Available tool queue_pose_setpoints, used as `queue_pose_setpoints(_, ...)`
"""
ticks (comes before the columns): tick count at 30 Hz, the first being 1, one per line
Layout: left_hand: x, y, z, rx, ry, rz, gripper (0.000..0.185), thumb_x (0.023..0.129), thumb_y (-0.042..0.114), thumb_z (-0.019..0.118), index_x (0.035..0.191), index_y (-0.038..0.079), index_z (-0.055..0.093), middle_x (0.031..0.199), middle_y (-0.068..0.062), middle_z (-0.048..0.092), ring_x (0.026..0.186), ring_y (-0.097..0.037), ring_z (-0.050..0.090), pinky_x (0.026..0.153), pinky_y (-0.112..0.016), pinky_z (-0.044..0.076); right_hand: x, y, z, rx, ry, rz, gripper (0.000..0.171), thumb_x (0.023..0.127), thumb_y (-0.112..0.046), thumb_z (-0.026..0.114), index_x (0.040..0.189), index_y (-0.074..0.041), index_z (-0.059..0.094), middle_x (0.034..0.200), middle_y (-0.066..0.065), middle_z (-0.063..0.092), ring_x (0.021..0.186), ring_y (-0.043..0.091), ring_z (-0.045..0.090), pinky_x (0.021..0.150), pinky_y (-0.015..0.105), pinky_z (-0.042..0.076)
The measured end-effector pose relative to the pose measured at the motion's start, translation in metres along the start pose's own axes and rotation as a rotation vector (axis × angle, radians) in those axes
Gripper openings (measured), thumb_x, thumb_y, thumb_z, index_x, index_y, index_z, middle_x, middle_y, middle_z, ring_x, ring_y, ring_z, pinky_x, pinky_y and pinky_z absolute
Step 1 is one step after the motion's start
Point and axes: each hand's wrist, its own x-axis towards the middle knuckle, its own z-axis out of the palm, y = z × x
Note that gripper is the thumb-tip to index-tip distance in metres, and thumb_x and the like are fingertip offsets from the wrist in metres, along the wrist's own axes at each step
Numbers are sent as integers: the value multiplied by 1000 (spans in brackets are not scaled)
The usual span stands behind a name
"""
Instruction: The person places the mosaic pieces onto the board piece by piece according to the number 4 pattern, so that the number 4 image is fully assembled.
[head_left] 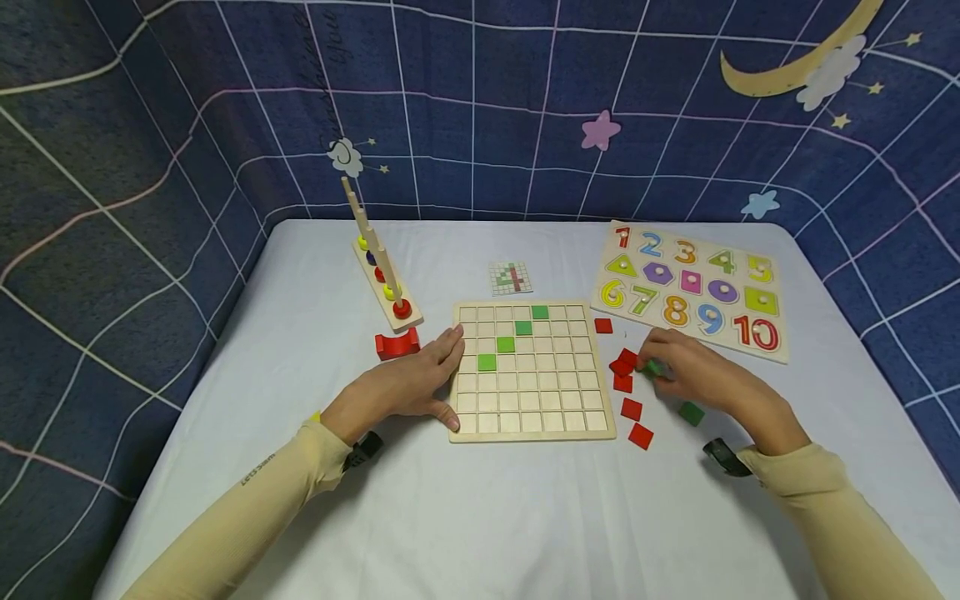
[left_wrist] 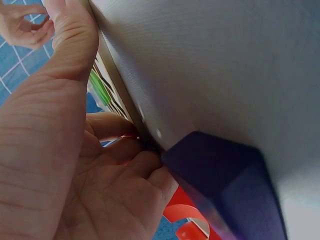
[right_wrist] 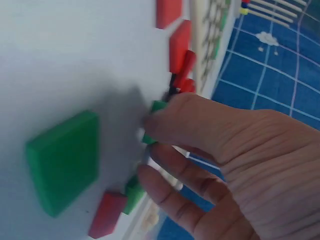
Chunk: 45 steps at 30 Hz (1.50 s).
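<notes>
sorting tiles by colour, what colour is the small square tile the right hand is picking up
Green: the right hand pinches a small green square tile, clearest in the right wrist view.

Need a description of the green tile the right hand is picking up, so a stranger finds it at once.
Start at the wooden grid board; loose tiles lie on the table to its right. The green tile is pinched by the right hand, beside red tiles. Another loose green tile lies untouched nearer the wrist.
</notes>
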Motion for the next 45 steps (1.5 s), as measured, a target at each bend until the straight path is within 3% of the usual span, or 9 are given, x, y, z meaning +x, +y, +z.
queue_pose_setpoints(20, -1, -1, 2, 19, 16, 20, 130, 82, 63, 81, 169, -6, 15, 181, -23, 6, 169, -38, 14, 132, -45, 33, -2, 3, -2, -26, 28, -39, 26, 87, -4, 85, 110, -13, 79, 106, 1, 69, 102, 21, 62, 95, 49, 62)
queue_pose_setpoints(31, -1, -2, 2, 18, 16, 19, 129, 82, 64, 81, 169, -5, 15, 181, -22, 5, 169, -38, 14, 132, -45, 34, 8, -19, -9, -25, 41, -100, 22, 89, -8, 83, 110, -16, 78, 109, -2, 67, 104, 16, 61, 94, 43, 63)
queue_pose_setpoints(39, -2, -1, 2, 18, 13, 17, 129, 83, 64, 80, 169, -5, 14, 181, -22, 5, 169, -38, 13, 131, -45, 34, 19, -38, -1, 22, 47, -188, 19, 90, -2, 78, 105, -14, 75, 105, 0, 64, 93, 15, 58, 80, 28, 57)
queue_pose_setpoints(45, -2, 0, 1, 17, 6, 8, 129, 82, 64, 80, 169, -5, 15, 181, -22, 5, 169, -37, 12, 132, -44, 34, 37, -55, 6, 13, 52, -266, 13, 90, -2, 77, 101, -10, 75, 102, 4, 64, 88, 16, 57, 74, 25, 54)
